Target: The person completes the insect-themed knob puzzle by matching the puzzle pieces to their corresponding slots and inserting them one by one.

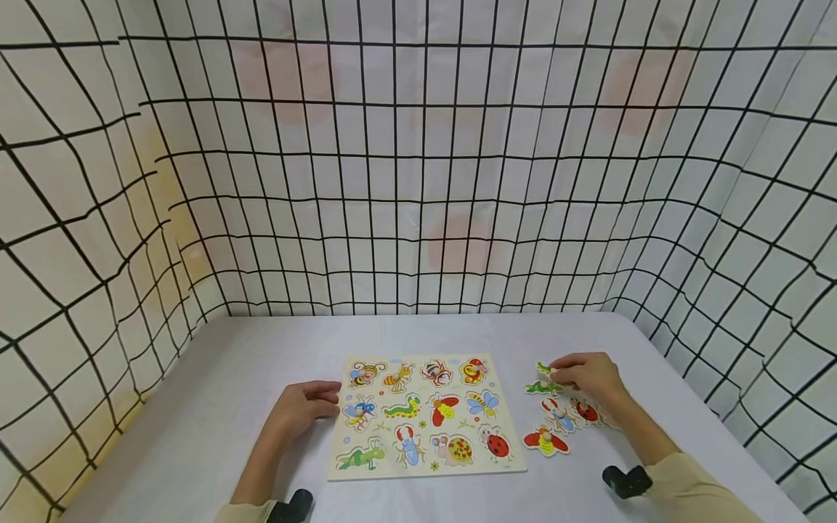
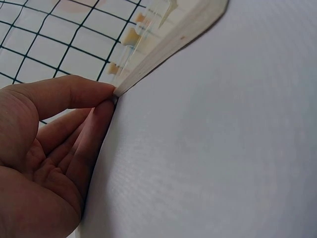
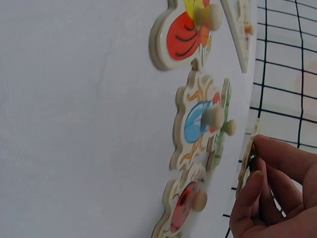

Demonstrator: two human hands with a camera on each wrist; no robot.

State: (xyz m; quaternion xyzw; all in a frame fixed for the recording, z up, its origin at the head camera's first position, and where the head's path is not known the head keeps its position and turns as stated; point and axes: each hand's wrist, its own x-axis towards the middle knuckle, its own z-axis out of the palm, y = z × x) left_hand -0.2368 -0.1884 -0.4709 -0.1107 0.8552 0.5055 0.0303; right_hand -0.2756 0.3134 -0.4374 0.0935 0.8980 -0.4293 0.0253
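A wooden peg puzzle board printed with insects lies flat on the white table. My left hand rests at its left side, fingertips touching the board's edge; the left wrist view shows this left hand against the edge. To the right of the board, my right hand pinches a small green puzzle piece, likely the caterpillar, raised off the table. Its thin edge shows in the right wrist view. Below it lie the grasshopper piece, beetle piece, ladybug piece and red-winged fly piece.
Knobbed pieces such as the bee and the mosquito sit in the board. A white wall with a black grid closes off the back and sides of the table.
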